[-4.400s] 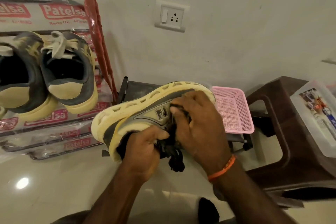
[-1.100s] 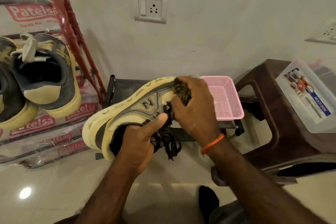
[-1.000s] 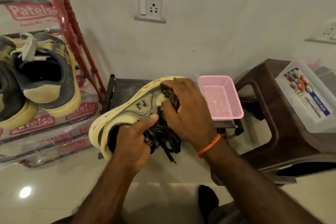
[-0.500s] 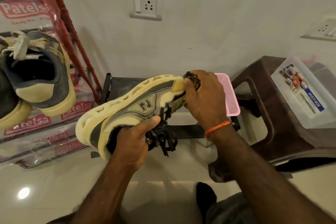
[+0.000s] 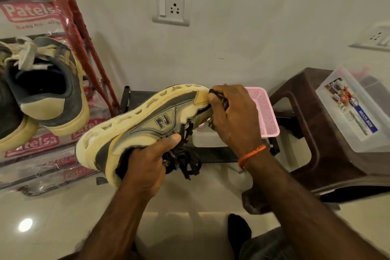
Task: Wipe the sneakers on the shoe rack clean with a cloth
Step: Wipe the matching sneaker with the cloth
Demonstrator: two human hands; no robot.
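Left hand (image 5: 143,167) grips the sneaker (image 5: 147,124) at its collar, thumb laid along the side under the N logo, the other fingers out of sight, seemingly tucked inside the opening. Sneaker held in the air, tipped on its side, cream sole turned up and toward the wall, heel low at the left, toe higher at the right, black laces (image 5: 185,160) dangling in a tangle below the thumb. Right hand (image 5: 234,118) closed round a dark cloth (image 5: 217,95), pressing it against the toe end of the upper; only a small bunched edge of cloth shows above the fingers. Orange thread band (image 5: 251,153) round the right wrist.

At the left, the rack (image 5: 69,27) with a red frame and shelves wrapped in clear plastic printed with a red brand label; two more sneakers (image 5: 48,88) sit on it, heels out, pale laces loose on top. Behind the held sneaker, a low dark stand (image 5: 143,99) carrying a pink mesh basket (image 5: 268,112), partly hidden by the right hand. Farther right, a brown plastic stool (image 5: 306,112) with a clear lidded box (image 5: 354,110) on its seat. White socket plate (image 5: 169,6) on the wall above, a second one (image 5: 375,38) at the right edge. Glossy pale floor (image 5: 52,217) below
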